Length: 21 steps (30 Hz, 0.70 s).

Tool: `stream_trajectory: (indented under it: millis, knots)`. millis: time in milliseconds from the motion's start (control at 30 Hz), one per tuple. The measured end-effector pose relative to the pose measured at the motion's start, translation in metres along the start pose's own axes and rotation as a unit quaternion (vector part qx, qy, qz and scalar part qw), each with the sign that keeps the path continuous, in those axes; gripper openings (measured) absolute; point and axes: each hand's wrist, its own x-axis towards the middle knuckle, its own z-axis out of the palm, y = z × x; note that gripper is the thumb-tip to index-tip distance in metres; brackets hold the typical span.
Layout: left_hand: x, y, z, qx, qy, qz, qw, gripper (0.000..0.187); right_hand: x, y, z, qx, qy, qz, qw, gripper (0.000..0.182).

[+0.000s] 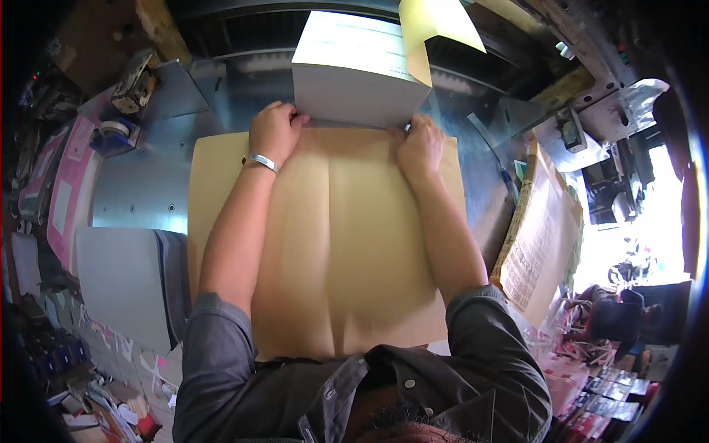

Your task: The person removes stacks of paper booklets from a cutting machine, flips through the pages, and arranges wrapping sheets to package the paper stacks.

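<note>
Left side of metal tabletop (140,193): tape roll (114,128) near pink papers (68,188), pale sheets (118,269) draped at front; right side: yellowed printed sheets (538,240), paper scraps (552,340) below.

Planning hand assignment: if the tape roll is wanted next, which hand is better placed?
Left, I'd say. The left hand is at the far edge of the tan sheet, on the tape roll's side. The right hand is farther off and would have to reach past the left.
</note>
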Motion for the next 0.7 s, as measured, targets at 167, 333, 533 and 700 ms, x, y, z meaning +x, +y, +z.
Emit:
stream_trajectory:
  millis: [167,333,533,700]
  knots:
    - [-0.002,0.006,-0.004,-0.03,-0.005,-0.043,0.999,0.024,-0.002,0.004,-0.007,0.037,-0.025,0.033,0.998,0.025]
    - [0.007,0.013,-0.016,-0.043,-0.077,-0.118,0.989,0.022,0.002,0.006,-0.013,0.035,-0.016,0.041,0.998,0.027]
    - [0.005,0.001,-0.009,-0.085,-0.053,-0.091,0.991,0.024,0.003,0.008,-0.011,0.055,-0.03,0.068,0.996,0.031]
    - [0.005,0.015,-0.019,-0.128,-0.066,-0.121,0.982,0.044,0.012,-0.009,-0.049,0.216,0.053,0.029,0.975,0.072]
